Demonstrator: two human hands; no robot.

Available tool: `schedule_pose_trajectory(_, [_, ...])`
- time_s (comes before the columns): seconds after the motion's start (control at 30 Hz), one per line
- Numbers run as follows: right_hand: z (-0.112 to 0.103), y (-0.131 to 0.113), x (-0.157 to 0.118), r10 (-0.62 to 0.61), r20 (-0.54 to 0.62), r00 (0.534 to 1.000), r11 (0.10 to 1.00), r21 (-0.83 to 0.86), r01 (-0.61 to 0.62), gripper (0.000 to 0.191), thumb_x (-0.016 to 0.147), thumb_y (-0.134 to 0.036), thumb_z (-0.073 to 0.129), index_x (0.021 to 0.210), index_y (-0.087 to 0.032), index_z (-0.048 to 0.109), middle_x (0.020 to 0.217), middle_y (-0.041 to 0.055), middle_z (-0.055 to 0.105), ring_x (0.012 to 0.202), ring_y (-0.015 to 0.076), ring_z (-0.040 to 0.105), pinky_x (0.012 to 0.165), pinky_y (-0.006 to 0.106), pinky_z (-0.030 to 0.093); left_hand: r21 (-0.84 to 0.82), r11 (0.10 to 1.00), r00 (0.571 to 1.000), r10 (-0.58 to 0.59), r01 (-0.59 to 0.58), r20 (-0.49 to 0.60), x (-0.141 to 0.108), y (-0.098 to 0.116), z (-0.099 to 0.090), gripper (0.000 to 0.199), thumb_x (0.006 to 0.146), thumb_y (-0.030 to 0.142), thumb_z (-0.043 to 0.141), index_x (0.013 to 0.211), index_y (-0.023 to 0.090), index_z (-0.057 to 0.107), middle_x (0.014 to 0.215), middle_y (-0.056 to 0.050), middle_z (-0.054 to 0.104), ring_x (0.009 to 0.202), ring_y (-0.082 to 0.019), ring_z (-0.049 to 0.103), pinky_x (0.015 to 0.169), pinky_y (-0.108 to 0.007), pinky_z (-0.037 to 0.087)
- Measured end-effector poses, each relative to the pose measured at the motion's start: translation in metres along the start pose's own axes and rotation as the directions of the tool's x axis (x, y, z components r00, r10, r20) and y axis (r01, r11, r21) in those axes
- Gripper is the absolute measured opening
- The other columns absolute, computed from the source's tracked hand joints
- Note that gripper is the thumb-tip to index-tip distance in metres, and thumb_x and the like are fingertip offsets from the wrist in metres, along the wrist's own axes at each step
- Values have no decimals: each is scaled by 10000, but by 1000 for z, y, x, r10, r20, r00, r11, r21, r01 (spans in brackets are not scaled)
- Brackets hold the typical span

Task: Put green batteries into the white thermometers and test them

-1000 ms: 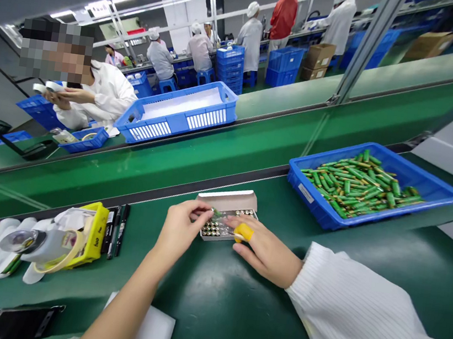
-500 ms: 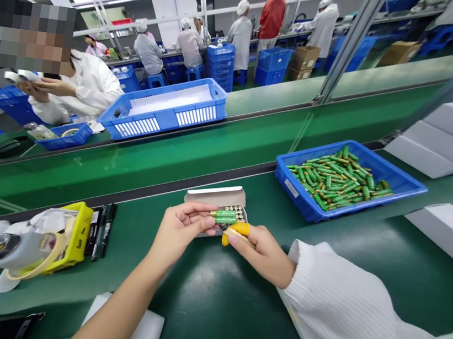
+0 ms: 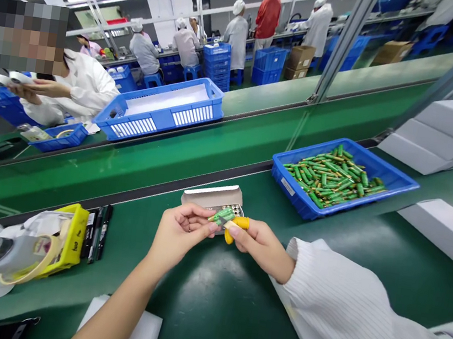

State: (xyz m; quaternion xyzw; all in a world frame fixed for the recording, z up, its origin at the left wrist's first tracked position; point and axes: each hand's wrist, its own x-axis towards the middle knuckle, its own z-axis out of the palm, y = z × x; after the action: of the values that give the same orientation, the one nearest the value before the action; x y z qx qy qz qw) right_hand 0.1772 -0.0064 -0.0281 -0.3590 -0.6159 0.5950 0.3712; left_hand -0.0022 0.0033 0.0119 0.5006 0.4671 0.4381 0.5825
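Note:
My left hand pinches a few slim green batteries with gold-coloured ends, between thumb and fingers. At their right end is my right hand, closed, with yellow-orange covers that look like finger cots at its fingertips. A small dark grey piece shows between these fingertips and the batteries; I cannot make out what it is. Just behind both hands stands a small white box with its lid up. Round silvery battery ends show in it, partly hidden by my hands.
Right of the box sits a blue tray heaped with green batteries. White boxes lie at the right. A yellow basket with tape and black markers stand left. Beyond the ledge are a blue crate and a co-worker.
The green batteries have turned from lying level to a slant and sit closer to my right fingertips. My hands stay over the box. The whole view has shifted slightly.

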Motion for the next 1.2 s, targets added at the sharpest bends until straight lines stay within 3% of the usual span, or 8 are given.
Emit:
schedule_pose_trajectory(0.1, [-5,-1,4,32,-7,999,994,105,-31,397,873,-502,494,711,-140,516,535,-68,283,475,58,227,443,223,152,132,991,1000,4,-3,-3,-2,1,-4,195,611,200,780,750,119,670,693,-58,716,626,-156,683,619,-221,566])
schedule_pose_trajectory(0.3, [-27,-6,14,-29,-389,921,931,324,166,434,815,-553,550,664,-178,392,503,-89,318,427,36,261,416,184,211,477,861,983,131,-177,127,-8,8,-6,114,657,207,728,753,150,707,716,-44,718,592,-142,666,565,-191,555])
schedule_pose_trajectory(0.57, [-6,0,10,57,-100,993,946,323,-22,366,727,-459,694,777,-131,542,578,-11,580,447,60,497,474,196,404,634,565,828,508,-528,237,-12,-3,2,134,765,211,656,870,244,731,855,4,735,776,-152,691,641,-176,558])
schedule_pose_trajectory(0.87, [-4,-11,6,119,40,992,933,338,-125,334,654,-355,758,785,-142,536,709,1,572,557,76,520,495,194,401,498,786,909,417,-366,8,-6,5,-11,66,774,228,659,798,234,720,788,17,727,725,-125,678,680,-184,547])
schedule_pose_trajectory(0.97, [-12,-18,5,47,-112,993,994,105,-35,266,691,-344,707,757,-153,535,713,5,565,598,107,540,580,253,454,520,784,878,463,-340,-124,0,3,-20,152,788,239,648,935,210,670,858,-2,715,800,-131,667,750,-213,532])
schedule_pose_trajectory(1.03, [-30,-24,4,-143,-402,904,973,-224,54,192,727,-327,663,753,-164,566,710,13,574,621,127,543,606,271,454,614,727,892,445,-306,-81,5,0,-27,191,800,219,630,990,196,630,882,-11,708,819,-137,660,777,-236,518])
schedule_pose_trajectory(1.1, [-58,-29,2,-393,-630,670,835,-549,-27,146,756,-313,635,784,-172,612,718,27,591,642,151,544,635,291,445,741,615,921,389,-268,11,10,-6,-32,129,804,181,613,933,186,621,850,-8,699,762,-139,649,728,-243,508])
schedule_pose_trajectory(1.2, [-101,-28,-2,-592,-680,432,610,-729,-310,195,788,-280,607,923,-160,678,792,81,629,755,229,570,729,362,441,870,418,943,303,-262,138,17,-17,-36,79,816,132,577,859,181,620,803,-5,682,699,-147,622,645,-250,479])
